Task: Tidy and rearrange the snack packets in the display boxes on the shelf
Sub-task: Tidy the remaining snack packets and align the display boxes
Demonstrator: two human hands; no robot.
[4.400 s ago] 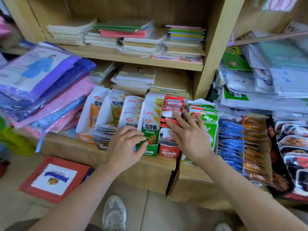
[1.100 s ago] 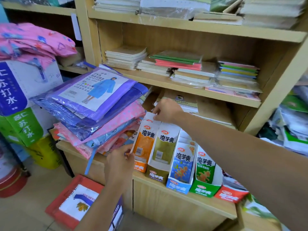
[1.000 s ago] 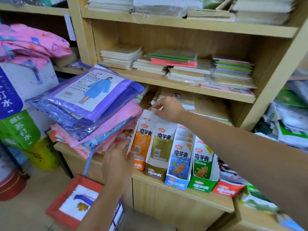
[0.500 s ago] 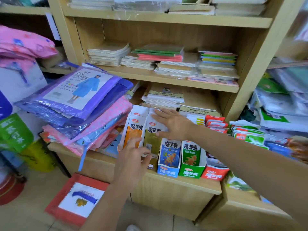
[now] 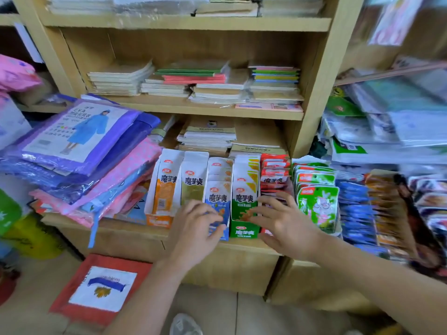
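Five display boxes (image 5: 158, 221) stood side by side at the shelf (image 5: 130, 232) edge: one orange, one olive, one blue, one green, one red. Left hand (image 5: 193, 228) bent onto the blue box (image 5: 226, 229), grip unclear; right hand (image 5: 283, 223) lay splayed and released across the green box (image 5: 244, 232). Best play, I'd say: nudge the fronts level gently, so packets (image 5: 167, 182) stay upright.

wooden shelf unit (image 5: 125, 234) | lower ledge, left: stacked raincoat packs (image 5: 79, 146) | front edge: snack display boxes (image 5: 244, 232) upright, side by side, touching | right: loose snack packets (image 5: 316, 206) in overlapping rows | behind and board above: notebook stacks (image 5: 167, 89)
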